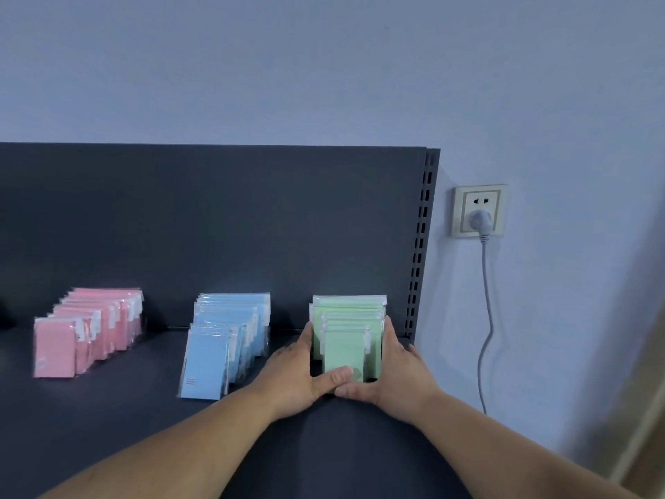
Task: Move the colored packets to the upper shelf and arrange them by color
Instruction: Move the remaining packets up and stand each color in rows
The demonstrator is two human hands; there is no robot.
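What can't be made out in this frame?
- Head view: base of the front green packets hidden by the thumbs of the left hand and right hand.
- Print on the front blue packet: too small.
- Logo on the pink packets: blurred.
- Packet counts: rows overlap.
- Shelf left of pink: cut off by the edge.

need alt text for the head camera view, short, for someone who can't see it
Two bare hands, left hand and right hand, press in on both sides of a row of green packets standing on a dark shelf. Left of it stand a blue row and a pink row; a wall socket is at right.
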